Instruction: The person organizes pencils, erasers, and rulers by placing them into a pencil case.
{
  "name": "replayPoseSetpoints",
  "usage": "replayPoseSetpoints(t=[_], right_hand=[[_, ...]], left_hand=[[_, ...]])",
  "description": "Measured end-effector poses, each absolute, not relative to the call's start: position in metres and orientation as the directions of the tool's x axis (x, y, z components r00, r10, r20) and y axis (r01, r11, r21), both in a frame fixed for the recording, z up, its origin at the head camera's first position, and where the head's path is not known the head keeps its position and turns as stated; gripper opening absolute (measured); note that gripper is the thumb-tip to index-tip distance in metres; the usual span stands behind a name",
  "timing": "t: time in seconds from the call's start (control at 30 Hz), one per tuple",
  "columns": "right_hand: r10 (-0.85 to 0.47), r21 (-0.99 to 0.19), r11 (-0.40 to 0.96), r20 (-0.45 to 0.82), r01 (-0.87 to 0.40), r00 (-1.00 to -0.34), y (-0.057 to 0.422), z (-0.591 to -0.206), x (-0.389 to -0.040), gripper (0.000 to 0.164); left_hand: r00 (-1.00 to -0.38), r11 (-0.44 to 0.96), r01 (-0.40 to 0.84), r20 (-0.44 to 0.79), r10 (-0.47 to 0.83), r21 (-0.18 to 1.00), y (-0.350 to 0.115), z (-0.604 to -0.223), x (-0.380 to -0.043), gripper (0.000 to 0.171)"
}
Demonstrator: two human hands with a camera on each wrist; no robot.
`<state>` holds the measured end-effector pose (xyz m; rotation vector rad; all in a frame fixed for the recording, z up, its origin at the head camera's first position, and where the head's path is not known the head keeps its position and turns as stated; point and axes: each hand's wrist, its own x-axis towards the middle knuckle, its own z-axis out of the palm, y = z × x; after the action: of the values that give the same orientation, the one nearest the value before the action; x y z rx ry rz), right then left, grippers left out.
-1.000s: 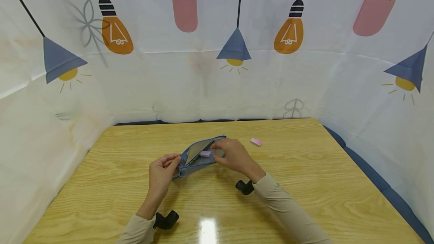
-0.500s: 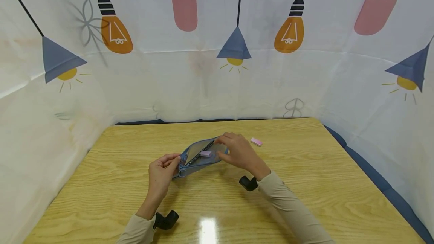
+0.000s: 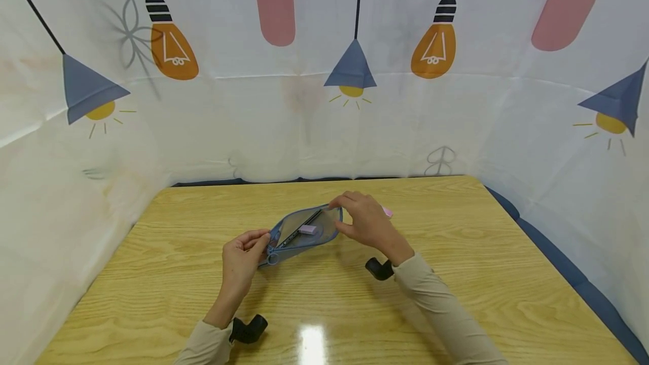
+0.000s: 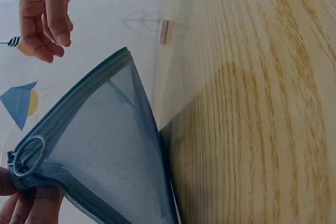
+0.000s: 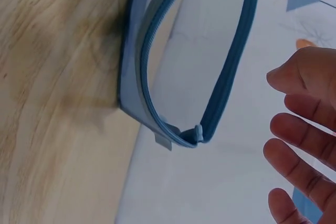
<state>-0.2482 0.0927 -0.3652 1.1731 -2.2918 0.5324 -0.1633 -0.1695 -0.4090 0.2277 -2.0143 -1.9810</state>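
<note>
A blue mesh zip pouch (image 3: 324, 238) stands unzipped on the table, tilted slightly in the head view. My left hand (image 3: 242, 261) pinches its near-left end by the zip, beside the ring pull (image 4: 30, 156). Inside lie a black pen-like stick (image 3: 293, 236) and a small pale purple block (image 3: 307, 230), like an eraser. My right hand (image 3: 369, 223) hovers at the pouch's far right end, fingers parted. In the right wrist view the right hand (image 5: 310, 129) holds nothing and is apart from the zip edge. Behind it a pink block (image 3: 387, 212) is partly hidden.
The wooden table (image 3: 456, 286) extends around the pouch. Black wrist camera pieces (image 3: 248, 329) stick out from both sleeves. A white curtain (image 3: 304, 128) printed with lamps and bulbs encloses the back and sides.
My right hand has drawn back from over the pouch's opening toward the right, now covering part of the pink block. The left hand and pouch have stayed in place.
</note>
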Motion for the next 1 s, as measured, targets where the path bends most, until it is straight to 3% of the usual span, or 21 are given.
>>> replayPoseSetpoints(t=[0.4,0.67,1.0], right_hand=[[-0.602,-0.151,0.584,0.579,-0.798,-0.55,0.105,-0.362,-0.253,0.026],[-0.543,-0.273,0.587,0.565,-0.762,-0.621,0.118,-0.36,-0.258,0.027],[-0.45,-0.373,0.575,0.599,-0.728,-0.662,0.134,-0.362,-0.265,0.029]], left_hand=[[-0.942,0.02,0.106,0.106,-0.317,0.994,-0.169,-0.409,-0.163,0.021],[-0.942,0.03,0.113,0.117,-0.316,0.993,-0.169,-0.41,-0.164,0.02],[-0.941,0.032,0.114,0.119,-0.316,0.993,-0.169,-0.41,-0.164,0.019]])
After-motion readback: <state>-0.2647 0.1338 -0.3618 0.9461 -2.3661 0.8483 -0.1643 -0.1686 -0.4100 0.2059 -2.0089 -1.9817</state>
